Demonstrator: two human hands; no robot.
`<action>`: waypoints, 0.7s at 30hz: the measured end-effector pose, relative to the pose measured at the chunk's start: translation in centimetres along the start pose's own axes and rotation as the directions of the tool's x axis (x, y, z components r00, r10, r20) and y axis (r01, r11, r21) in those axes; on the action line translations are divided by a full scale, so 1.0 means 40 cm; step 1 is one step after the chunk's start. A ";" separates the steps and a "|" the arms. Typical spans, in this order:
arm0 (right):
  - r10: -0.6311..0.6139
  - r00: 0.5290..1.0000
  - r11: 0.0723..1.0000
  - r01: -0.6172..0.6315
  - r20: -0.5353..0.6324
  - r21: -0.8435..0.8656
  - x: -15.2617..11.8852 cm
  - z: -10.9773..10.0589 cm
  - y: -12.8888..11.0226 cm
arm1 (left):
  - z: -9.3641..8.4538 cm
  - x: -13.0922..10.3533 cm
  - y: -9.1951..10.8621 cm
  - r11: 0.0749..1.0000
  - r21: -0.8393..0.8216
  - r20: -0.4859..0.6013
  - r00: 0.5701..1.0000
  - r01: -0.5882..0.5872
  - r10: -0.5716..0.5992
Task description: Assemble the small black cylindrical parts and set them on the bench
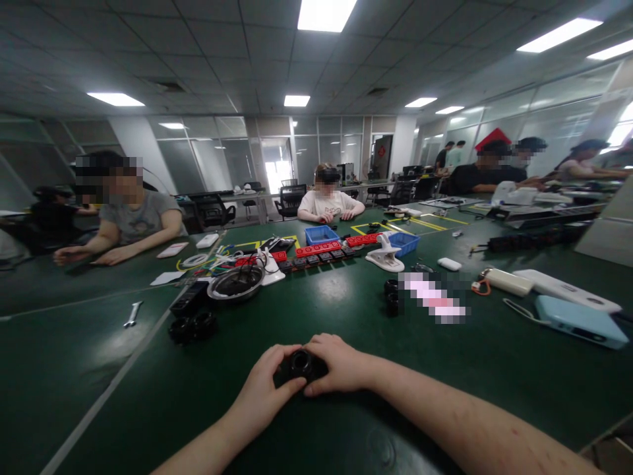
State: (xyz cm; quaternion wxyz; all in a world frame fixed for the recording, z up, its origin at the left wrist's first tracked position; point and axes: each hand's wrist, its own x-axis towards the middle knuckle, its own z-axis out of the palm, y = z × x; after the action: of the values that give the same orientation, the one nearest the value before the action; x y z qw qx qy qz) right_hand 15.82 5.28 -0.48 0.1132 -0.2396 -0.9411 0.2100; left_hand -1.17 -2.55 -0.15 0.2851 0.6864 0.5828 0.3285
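Note:
In the head view a small black round part with a hole in its top (301,362) is between my hands, low over the green table (237,422). My left hand (271,379) curls round its left side, thumb at the front. From the right, my right hand (337,364) grips the same part, fingertips meeting those of the left. Much of the part is hidden by the fingers. Similar black round parts (192,327) sit together at the left, and another black pair (391,297) stands ahead to the right.
Around the middle lie a black round dish (236,282), red strips (316,248), blue bins (321,235) and a white clip stand (386,256). A wrench (132,314) rests at left; a light-blue box (581,321) is at right. Other people (330,198) sit at the table.

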 end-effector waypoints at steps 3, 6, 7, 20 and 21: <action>-0.044 0.996 0.997 0.039 0.081 0.069 0.000 -0.020 0.021 | -0.006 -0.002 -0.006 0.999 -0.018 0.029 0.999 -0.041 0.041; -0.018 0.997 0.997 0.013 0.071 0.078 0.002 -0.018 0.025 | -0.004 -0.003 -0.009 0.998 -0.024 0.034 0.997 -0.066 0.067; 0.007 0.998 0.998 -0.010 0.057 0.067 0.003 -0.012 0.020 | -0.002 -0.002 -0.009 0.998 -0.025 0.030 0.998 -0.057 0.057; 0.004 0.999 0.996 -0.007 -0.032 -0.088 0.003 0.008 -0.006 | 0.004 0.007 -0.017 0.999 -0.033 -0.023 1.000 -0.014 0.014; -0.021 1.000 0.999 0.021 0.007 -0.049 0.004 0.002 0.006 | -0.002 0.007 -0.016 0.999 -0.033 0.005 1.000 -0.023 0.023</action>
State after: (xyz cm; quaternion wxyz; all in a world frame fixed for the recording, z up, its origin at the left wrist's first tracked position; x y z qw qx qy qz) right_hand 15.75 5.53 -0.62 0.1063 -0.2318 -0.9488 0.1866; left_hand -1.59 -2.19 -0.57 0.2941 0.6893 0.5685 0.3393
